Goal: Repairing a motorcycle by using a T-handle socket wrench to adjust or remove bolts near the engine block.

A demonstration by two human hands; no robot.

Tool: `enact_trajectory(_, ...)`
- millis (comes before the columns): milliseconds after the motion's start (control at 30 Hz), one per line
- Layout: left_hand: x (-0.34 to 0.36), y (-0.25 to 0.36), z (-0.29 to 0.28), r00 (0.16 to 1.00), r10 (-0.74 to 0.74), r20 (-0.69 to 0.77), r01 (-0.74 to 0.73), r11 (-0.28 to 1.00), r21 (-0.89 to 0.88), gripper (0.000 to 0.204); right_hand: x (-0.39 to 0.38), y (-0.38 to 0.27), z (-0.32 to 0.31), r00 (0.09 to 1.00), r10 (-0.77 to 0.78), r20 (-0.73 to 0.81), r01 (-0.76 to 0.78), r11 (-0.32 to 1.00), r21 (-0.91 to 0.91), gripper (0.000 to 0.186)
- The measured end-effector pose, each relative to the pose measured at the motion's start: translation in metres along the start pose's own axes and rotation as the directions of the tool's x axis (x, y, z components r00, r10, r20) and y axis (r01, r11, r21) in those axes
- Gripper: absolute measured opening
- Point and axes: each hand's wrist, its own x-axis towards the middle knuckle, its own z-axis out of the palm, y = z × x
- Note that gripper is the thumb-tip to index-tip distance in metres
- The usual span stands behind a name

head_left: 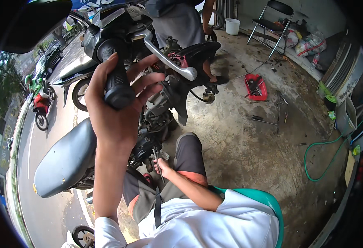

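While the left hand reaches up at ten o'clock, its palm lies against the black handlebar grip of a motorbike; the thumb rests along the rubber, and the fingers stand half curled and parted rather than wrapped round it. They reach toward the silver lever, though whether they touch it I cannot tell. At seven o'clock the right hand is closed round a slim metal tool, its upper end at the dark engine casing.

At ten o'clock the mirror runs into the dark rim of the view. The tool's middle is hidden by the right-hand fingers, and what its tip meets is too small to make out. Toward twelve o'clock a co-worker is cut off by the upper edge.

At one o'clock stands a white bucket, its contents hard to see. At two o'clock a red tray on the floor holds dark and metallic tools, overlapping too closely to tell apart; farther out that way sit bulging plastic sacks. At three o'clock, a grey bin leans, its inside unclear.
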Motion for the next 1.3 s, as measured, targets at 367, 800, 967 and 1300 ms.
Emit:
enact_trajectory(367,0.011,0.002,-0.002,0.996,-0.044,0.076,0.035,0.992,0.121,0.039,0.003,0.000,0.002,0.997,-0.073,-0.033,0.073,0.997,0.016,0.017)
enact_trajectory(800,-0.015,-0.008,-0.034,0.991,0.131,-0.010,-0.128,0.983,0.128,0.053,-0.004,-0.002,0.007,0.999,-0.037,-0.016,0.038,0.999,0.000,0.019)
enact_trajectory(967,-0.018,-0.009,-0.034,0.993,0.113,-0.032,-0.108,0.987,0.123,0.055,0.000,0.000,0.004,0.999,-0.051,-0.017,0.051,0.999,0.016,0.018)
enact_trajectory(1300,-0.035,-0.007,-0.062,0.976,0.154,-0.155,-0.129,0.979,0.159,0.055,0.003,0.002,0.003,0.999,-0.020,0.027,0.021,1.000,-0.022,0.021)
